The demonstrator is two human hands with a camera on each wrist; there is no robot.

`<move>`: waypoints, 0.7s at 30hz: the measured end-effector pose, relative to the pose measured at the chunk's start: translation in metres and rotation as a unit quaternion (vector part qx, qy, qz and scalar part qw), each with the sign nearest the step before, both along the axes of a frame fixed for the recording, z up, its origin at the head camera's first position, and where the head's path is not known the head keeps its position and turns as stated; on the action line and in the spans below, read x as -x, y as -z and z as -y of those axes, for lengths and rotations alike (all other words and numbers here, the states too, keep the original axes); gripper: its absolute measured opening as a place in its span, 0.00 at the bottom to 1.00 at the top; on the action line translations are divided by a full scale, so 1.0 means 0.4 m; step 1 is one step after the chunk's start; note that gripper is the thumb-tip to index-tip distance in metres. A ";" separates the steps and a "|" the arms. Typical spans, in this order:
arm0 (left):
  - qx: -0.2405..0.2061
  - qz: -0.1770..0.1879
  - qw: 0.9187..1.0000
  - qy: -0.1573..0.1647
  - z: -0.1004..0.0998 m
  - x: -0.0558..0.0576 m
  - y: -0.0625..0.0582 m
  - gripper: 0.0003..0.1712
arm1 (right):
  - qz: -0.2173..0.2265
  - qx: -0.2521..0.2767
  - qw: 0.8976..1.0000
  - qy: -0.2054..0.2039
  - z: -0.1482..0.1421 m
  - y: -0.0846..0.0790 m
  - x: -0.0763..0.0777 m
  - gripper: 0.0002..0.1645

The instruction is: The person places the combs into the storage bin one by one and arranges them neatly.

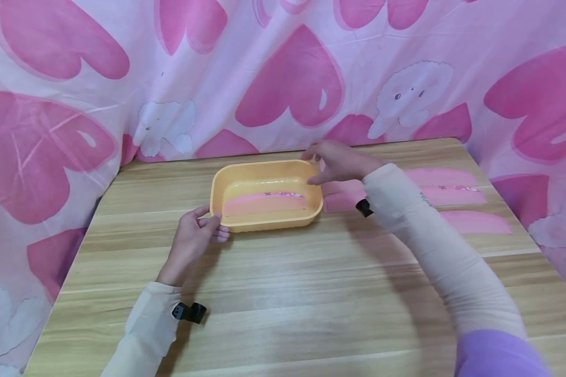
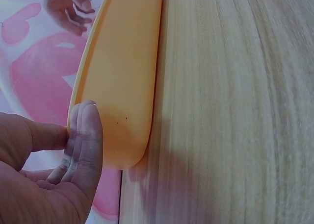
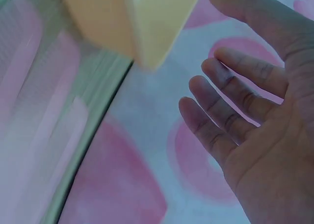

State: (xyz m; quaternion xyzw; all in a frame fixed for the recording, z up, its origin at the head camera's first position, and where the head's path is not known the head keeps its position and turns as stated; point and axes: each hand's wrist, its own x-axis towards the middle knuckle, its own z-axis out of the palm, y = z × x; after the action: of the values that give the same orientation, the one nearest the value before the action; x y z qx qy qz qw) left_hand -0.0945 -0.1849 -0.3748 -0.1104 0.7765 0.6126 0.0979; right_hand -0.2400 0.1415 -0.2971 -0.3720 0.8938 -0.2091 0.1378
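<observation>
A yellow-orange plastic tray (image 1: 269, 226) stands on the table, with a pink comb (image 1: 264, 203) lying inside it. My left hand (image 1: 193, 235) pinches the tray's rim at the near left corner, thumb on one side and fingers against the outer wall. In the left wrist view that hand (image 2: 54, 165) shows its thumb and fingers at the tray wall (image 2: 117, 87). By the far right corner of the tray is my right hand (image 1: 341, 162). In the right wrist view its fingers (image 3: 221, 116) are spread, apart from the tray (image 3: 152, 28), and hold nothing.
Several more pink combs (image 1: 476, 222) lie on the wooden table (image 1: 287, 303) right of the tray, some partly hidden under the right forearm. A pink heart-patterned cloth (image 1: 287, 78) hangs along the table's back edge. Black wrist cameras (image 1: 188, 312) sit on both sleeves.
</observation>
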 end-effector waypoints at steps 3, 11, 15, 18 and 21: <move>-0.002 0.002 1.000 0.000 0.000 0.001 0.001 0.31 | -0.003 -0.003 1.000 0.023 -0.049 -0.006 -0.001 0.33; 0.002 0.006 1.000 -0.002 -0.001 0.003 -0.002 0.31 | 0.020 -0.021 0.996 0.085 -0.184 0.004 -0.022 0.35; 0.006 0.009 1.000 -0.003 -0.004 0.005 -0.003 0.32 | 0.019 -0.034 0.995 0.096 -0.239 0.018 -0.035 0.34; 0.006 0.011 1.000 -0.004 -0.004 0.004 -0.004 0.32 | 0.019 -0.033 0.995 0.096 -0.271 0.036 -0.043 0.33; -0.002 0.009 1.000 -0.004 -0.004 0.003 -0.003 0.31 | 0.030 -0.032 0.994 0.104 -0.298 0.058 -0.051 0.34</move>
State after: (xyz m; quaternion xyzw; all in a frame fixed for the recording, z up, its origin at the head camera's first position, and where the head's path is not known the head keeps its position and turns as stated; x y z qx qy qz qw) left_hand -0.0956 -0.1834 -0.3737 -0.1188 0.7742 0.6132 0.1024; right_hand -0.2195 0.2605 -0.3202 -0.2663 0.9293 -0.2044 0.1541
